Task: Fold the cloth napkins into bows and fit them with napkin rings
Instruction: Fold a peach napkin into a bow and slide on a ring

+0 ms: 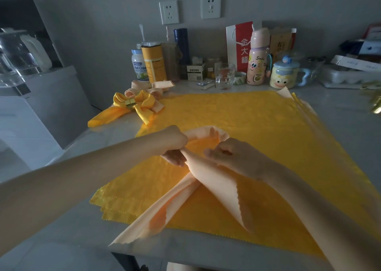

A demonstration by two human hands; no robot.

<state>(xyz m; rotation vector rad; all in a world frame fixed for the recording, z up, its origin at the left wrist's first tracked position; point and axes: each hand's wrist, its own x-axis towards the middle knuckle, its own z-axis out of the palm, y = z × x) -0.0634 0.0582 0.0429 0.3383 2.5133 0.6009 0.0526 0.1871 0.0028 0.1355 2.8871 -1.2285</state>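
Hands pinch a peach napkin [208, 180] at its gathered middle, left hand [173, 145] and right hand [233, 157] close together, over yellow napkins [257, 130] spread beneath them on the bench [72, 225].

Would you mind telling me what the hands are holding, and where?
Both hands, left and right, pinch the peach napkin at its gathered middle, where its tails cross.

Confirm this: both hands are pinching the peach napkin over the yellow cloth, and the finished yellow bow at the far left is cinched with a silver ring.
Nearly right. The head view shows the left hand and right hand gathering the peach napkin over the yellow cloth, but the ring on the finished yellow bow is gold, not silver.
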